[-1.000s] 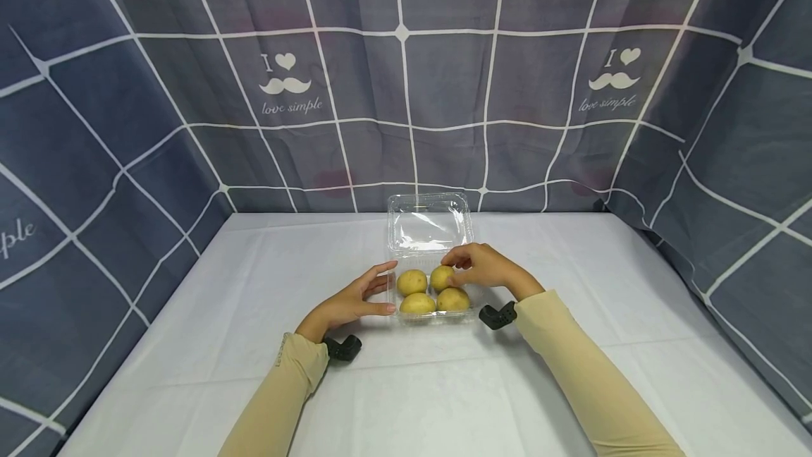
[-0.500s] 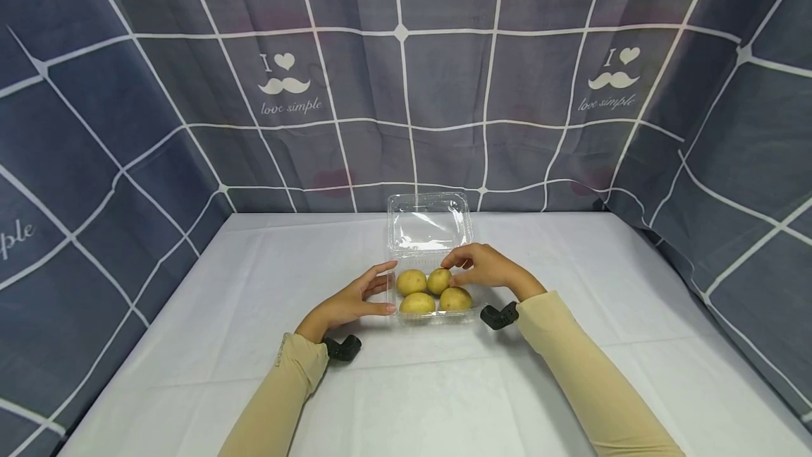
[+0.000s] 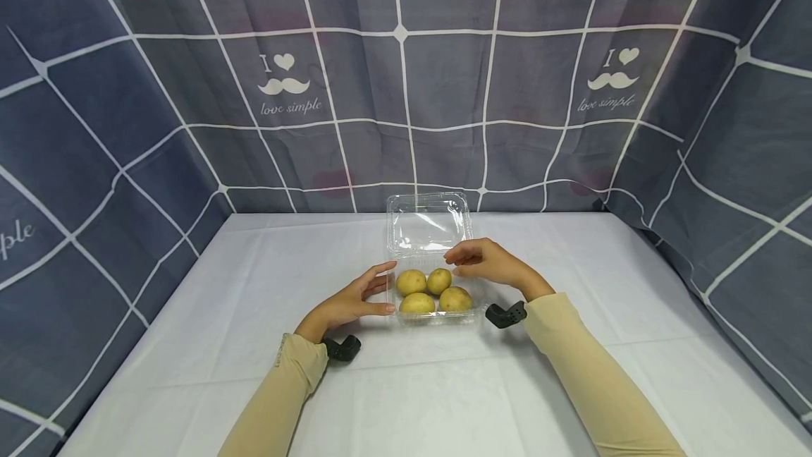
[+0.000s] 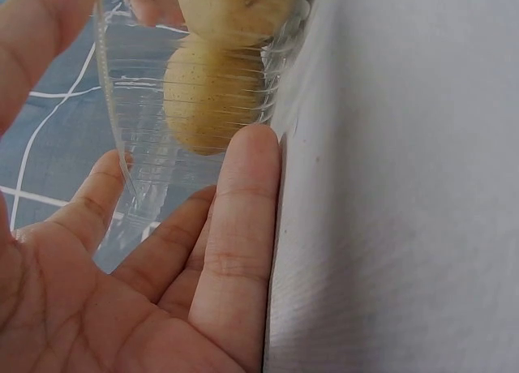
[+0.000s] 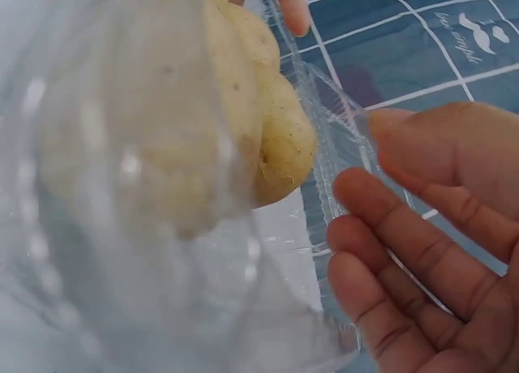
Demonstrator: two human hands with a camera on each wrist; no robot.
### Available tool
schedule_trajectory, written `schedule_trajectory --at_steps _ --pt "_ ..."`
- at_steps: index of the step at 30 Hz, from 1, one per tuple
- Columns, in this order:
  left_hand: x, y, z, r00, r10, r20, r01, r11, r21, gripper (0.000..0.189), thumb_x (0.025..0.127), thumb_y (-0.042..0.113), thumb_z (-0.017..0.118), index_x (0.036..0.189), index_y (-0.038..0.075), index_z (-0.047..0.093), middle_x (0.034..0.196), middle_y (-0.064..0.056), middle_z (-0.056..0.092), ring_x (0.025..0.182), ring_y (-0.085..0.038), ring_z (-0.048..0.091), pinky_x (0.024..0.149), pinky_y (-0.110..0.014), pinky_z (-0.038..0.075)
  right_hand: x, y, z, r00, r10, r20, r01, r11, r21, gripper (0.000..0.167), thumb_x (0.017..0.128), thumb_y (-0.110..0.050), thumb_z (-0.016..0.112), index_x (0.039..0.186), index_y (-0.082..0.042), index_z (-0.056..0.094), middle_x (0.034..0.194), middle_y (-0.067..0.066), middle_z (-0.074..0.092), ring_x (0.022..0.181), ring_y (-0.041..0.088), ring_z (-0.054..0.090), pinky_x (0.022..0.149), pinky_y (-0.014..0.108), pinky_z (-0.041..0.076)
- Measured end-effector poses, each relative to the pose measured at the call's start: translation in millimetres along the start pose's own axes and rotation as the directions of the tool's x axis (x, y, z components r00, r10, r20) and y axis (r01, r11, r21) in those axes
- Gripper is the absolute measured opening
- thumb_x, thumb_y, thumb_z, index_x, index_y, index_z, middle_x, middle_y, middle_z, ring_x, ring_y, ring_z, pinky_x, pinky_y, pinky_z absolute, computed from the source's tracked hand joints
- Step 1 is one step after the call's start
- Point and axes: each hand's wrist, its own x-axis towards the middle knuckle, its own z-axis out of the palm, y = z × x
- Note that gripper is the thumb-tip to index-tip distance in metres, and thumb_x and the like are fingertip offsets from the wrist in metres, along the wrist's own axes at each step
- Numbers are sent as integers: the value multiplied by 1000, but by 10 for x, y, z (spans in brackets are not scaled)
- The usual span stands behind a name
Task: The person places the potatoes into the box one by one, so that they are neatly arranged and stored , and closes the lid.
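A clear plastic clamshell box (image 3: 478, 302) sits on the table with its lid (image 3: 428, 224) tipped up at the back. Several yellow potatoes lie inside, among them a small one (image 3: 439, 281) at the back right and a larger one (image 3: 455, 299) in front of it. My left hand (image 3: 349, 303) is spread at the box's left side; in the left wrist view its fingers lie around the ribbed wall, thumb and fingers extended. Over the box's back right corner is my right hand (image 3: 491, 264), fingers loosely bent and holding nothing, apart from the potatoes.
A white cloth covers the table (image 3: 406, 400). Dark grey checked curtains (image 3: 444, 90) with white lines stand close behind the box and along both sides. A black wrist device (image 3: 506, 315) sits under each forearm.
My right hand slid the small back potato a little left, then let go of it and rose slightly back and to the right. The left hand has stayed still at the box.
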Motion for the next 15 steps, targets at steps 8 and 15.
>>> schedule_trajectory --at_steps 8,15 --pt "-2 -3 -3 1000 2 -1 -2 1000 -4 96 100 11 81 174 13 20 175 -27 23 162 -45 24 125 -60 34 -63 54 4 990 51 -130 -28 985 169 35 102 3 69 134 15 64 131 40 65 117 39 70 94 24 59" --pt "-6 0 0 1000 5 2 -5 1000 5 96 100 13 80 174 13 19 175 -27 24 162 -45 25 126 -62 32 -88 117 26 965 82 -247 -23 972 232 40 102 4 67 138 20 58 128 36 68 108 24 74 91 24 60"
